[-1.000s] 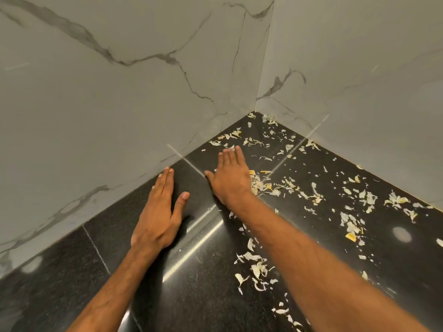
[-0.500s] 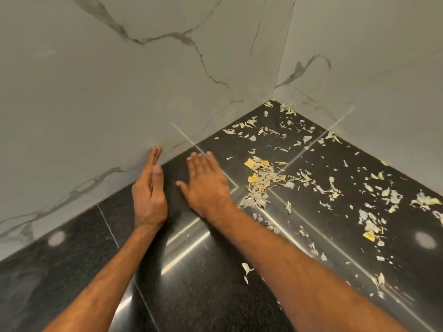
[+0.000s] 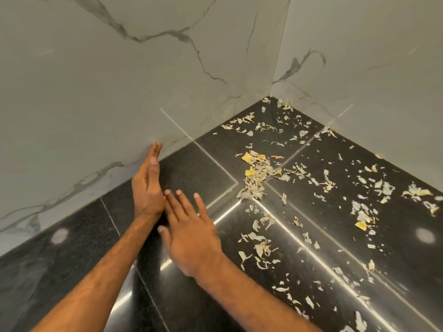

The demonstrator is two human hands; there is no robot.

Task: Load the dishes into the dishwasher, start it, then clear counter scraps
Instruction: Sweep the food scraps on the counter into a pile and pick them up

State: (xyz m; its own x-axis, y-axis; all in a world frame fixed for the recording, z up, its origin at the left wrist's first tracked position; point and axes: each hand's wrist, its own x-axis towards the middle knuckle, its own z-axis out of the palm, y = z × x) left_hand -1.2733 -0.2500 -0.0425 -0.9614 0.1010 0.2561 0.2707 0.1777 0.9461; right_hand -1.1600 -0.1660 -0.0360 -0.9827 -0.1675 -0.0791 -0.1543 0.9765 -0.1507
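Observation:
Pale and yellow vegetable scraps lie scattered over the black polished counter [image 3: 191,168], thickest in a small heap [image 3: 255,178] near the middle. My left hand [image 3: 147,185] stands on its edge on the counter, fingers straight and together, fingertips near the marble wall. My right hand [image 3: 191,231] is flat and open just to its right, fingers spread, its fingertips beside the left palm. Neither hand holds anything. The heap lies well to the right of both hands.
White marble walls [image 3: 119,92] meet in a corner [image 3: 272,92] at the back of the counter. More scraps [image 3: 417,195] spread toward the right edge and down the front right [image 3: 261,250]. The counter left of my hands bears no scraps.
My left hand has turned from flat onto its edge by the wall. My right hand has drawn back toward me and left, away from the scraps it had pushed into a heap.

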